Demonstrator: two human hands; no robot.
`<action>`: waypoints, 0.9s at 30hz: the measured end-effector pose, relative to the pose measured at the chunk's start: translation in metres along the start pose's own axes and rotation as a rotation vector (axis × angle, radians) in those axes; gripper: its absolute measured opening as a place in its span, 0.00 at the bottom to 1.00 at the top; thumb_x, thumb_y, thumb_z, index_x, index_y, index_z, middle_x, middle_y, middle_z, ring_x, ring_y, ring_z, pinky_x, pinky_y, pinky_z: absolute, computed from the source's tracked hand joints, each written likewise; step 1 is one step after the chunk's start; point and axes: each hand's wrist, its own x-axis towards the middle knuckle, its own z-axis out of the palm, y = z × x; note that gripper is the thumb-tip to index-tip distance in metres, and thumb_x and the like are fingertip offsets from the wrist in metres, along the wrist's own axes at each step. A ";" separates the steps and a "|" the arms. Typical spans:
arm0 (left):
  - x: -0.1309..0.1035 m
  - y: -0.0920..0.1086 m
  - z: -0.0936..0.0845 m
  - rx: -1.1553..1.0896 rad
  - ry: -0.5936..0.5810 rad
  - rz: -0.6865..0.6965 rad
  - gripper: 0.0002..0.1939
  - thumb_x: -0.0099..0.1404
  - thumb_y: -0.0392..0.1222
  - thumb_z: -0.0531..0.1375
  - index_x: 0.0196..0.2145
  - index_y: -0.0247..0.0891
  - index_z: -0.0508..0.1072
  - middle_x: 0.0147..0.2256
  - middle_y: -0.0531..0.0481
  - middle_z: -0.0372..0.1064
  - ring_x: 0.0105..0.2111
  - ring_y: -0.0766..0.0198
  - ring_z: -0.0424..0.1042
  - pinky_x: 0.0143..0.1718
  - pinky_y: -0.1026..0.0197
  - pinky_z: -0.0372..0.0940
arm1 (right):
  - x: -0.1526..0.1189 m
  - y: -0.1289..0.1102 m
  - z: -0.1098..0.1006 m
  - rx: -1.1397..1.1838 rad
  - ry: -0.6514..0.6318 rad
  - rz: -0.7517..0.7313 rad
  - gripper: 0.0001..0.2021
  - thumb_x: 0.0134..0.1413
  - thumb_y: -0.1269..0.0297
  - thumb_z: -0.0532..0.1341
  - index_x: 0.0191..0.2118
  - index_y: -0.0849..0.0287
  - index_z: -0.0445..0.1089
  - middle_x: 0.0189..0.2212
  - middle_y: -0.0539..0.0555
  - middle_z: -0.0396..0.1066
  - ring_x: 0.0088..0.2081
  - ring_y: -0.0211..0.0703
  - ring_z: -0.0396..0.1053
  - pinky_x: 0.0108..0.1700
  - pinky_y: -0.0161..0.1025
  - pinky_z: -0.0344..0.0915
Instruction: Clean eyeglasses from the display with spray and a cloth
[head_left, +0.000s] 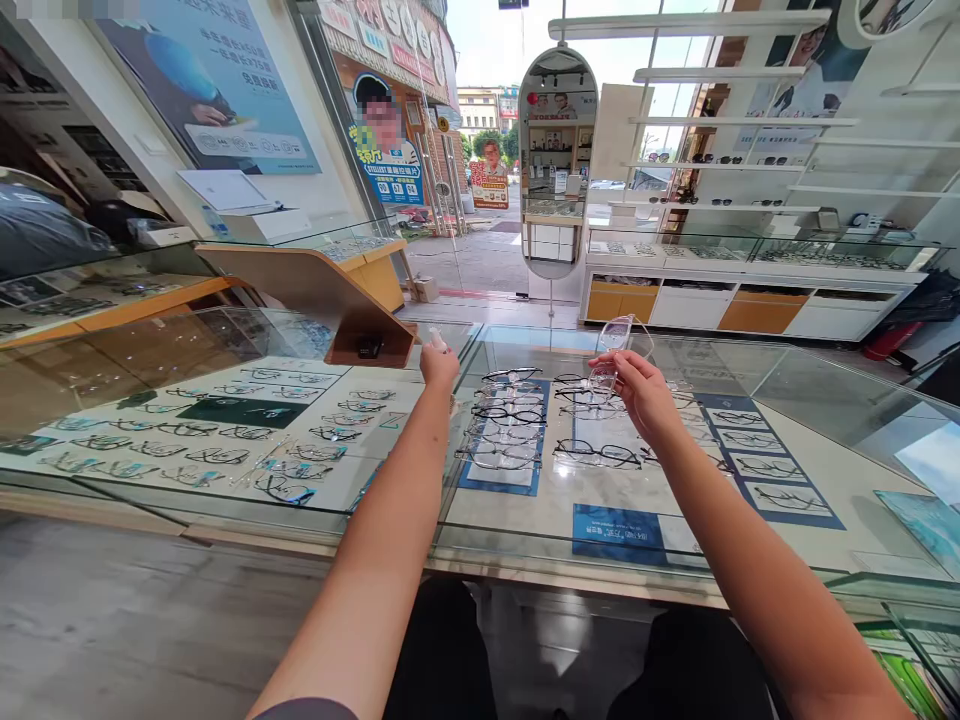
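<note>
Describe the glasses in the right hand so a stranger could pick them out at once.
Find the long glass display counter in the foreground, short of the tall oval mirror. Over its right half, the right hand holds up the glasses by its fingertips. They look clear-framed and are raised in the fingers, while the dark-framed pairs nearby lie in rows below.

Remotely, I see daylight entering from the street (469,252), an oval mirror (559,160), white shelves (690,25) by the right wall (904,167), a blue poster (172,70), and greyish floor (150,610).
</note>
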 end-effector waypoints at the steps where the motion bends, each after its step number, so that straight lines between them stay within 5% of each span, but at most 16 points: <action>1: 0.001 -0.001 0.001 -0.002 -0.004 -0.025 0.14 0.62 0.32 0.66 0.45 0.36 0.72 0.45 0.39 0.78 0.48 0.50 0.78 0.53 0.51 0.72 | 0.000 0.000 0.000 0.001 0.000 -0.002 0.17 0.62 0.41 0.68 0.42 0.49 0.80 0.47 0.55 0.84 0.53 0.52 0.79 0.56 0.48 0.73; 6: -0.001 -0.001 -0.002 -0.022 -0.029 -0.128 0.15 0.65 0.33 0.68 0.49 0.33 0.75 0.50 0.37 0.78 0.52 0.49 0.78 0.56 0.48 0.72 | 0.000 0.000 0.000 0.021 -0.003 -0.002 0.16 0.61 0.42 0.69 0.42 0.49 0.81 0.46 0.55 0.84 0.51 0.51 0.79 0.54 0.47 0.73; 10: -0.006 0.003 -0.008 -0.025 -0.037 -0.163 0.21 0.74 0.46 0.66 0.59 0.35 0.74 0.57 0.38 0.74 0.54 0.50 0.76 0.56 0.44 0.75 | 0.000 -0.001 0.000 0.008 0.001 0.003 0.16 0.62 0.43 0.69 0.42 0.49 0.80 0.46 0.55 0.84 0.51 0.51 0.79 0.54 0.46 0.73; 17: -0.026 0.031 -0.018 -0.047 0.106 -0.120 0.29 0.65 0.34 0.67 0.60 0.36 0.63 0.61 0.27 0.67 0.61 0.38 0.72 0.60 0.40 0.68 | -0.001 -0.001 0.000 -0.031 -0.001 -0.004 0.17 0.63 0.42 0.68 0.42 0.49 0.80 0.47 0.55 0.84 0.52 0.51 0.79 0.55 0.47 0.73; 20: -0.043 0.058 -0.029 -0.041 0.294 0.019 0.32 0.66 0.34 0.64 0.63 0.35 0.57 0.68 0.29 0.59 0.71 0.45 0.60 0.72 0.45 0.56 | 0.000 0.000 -0.002 -0.018 0.007 -0.013 0.16 0.63 0.43 0.68 0.42 0.49 0.80 0.47 0.55 0.84 0.52 0.51 0.79 0.56 0.48 0.73; 23: -0.067 0.086 -0.049 -0.074 0.490 0.305 0.31 0.63 0.30 0.63 0.61 0.33 0.59 0.65 0.30 0.62 0.70 0.47 0.62 0.72 0.49 0.55 | 0.001 0.003 -0.006 -0.004 0.013 -0.013 0.15 0.63 0.44 0.69 0.43 0.49 0.81 0.48 0.55 0.84 0.52 0.51 0.78 0.55 0.47 0.73; 25: -0.083 0.098 -0.068 -0.075 0.446 0.437 0.28 0.63 0.30 0.63 0.59 0.36 0.62 0.63 0.34 0.66 0.67 0.48 0.66 0.69 0.49 0.59 | 0.003 0.006 -0.008 0.005 0.015 -0.009 0.15 0.63 0.44 0.69 0.43 0.49 0.81 0.48 0.55 0.84 0.52 0.51 0.78 0.54 0.47 0.73; 27: -0.096 0.098 -0.090 -0.030 0.225 0.574 0.22 0.66 0.33 0.62 0.57 0.39 0.65 0.56 0.40 0.73 0.59 0.50 0.73 0.63 0.51 0.64 | 0.003 0.007 -0.009 0.010 0.021 -0.008 0.15 0.62 0.44 0.69 0.43 0.49 0.81 0.48 0.55 0.84 0.52 0.51 0.78 0.54 0.47 0.73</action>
